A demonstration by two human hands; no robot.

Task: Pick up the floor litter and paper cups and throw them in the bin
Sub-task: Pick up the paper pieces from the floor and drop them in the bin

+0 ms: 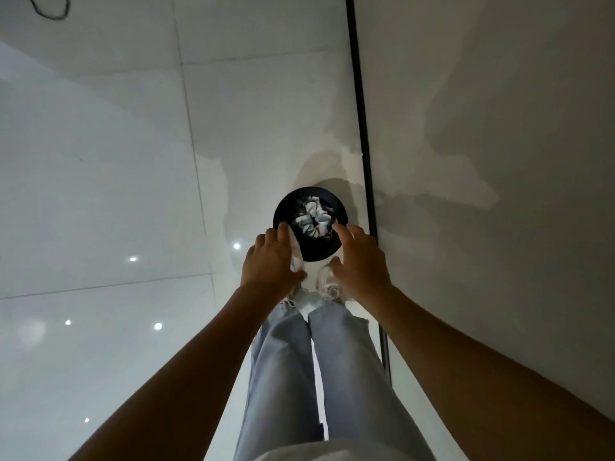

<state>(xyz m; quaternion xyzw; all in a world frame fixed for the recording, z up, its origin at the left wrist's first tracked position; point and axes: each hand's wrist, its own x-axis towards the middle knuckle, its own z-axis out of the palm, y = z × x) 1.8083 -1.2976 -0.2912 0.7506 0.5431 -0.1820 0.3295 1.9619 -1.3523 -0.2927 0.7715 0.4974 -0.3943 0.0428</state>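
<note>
A round black bin [311, 247] stands on the white tiled floor just ahead of my feet, beside the wall. Crumpled white paper [312, 219] lies inside it. My left hand [271, 261] hovers over the bin's left rim, fingers extended, with a pale whitish piece [296, 252] showing under it; whether the hand holds it I cannot tell. My right hand [357, 261] is spread over the bin's right rim, fingers straight, with nothing in it.
A white wall with a black baseboard strip [364, 144] runs along the right. Glossy white floor tiles [116, 178] stretch left and ahead. My legs in pale blue trousers [316, 377] and light shoes [327, 284] stand below the bin. A dark cable loop [50, 10] lies at far top left.
</note>
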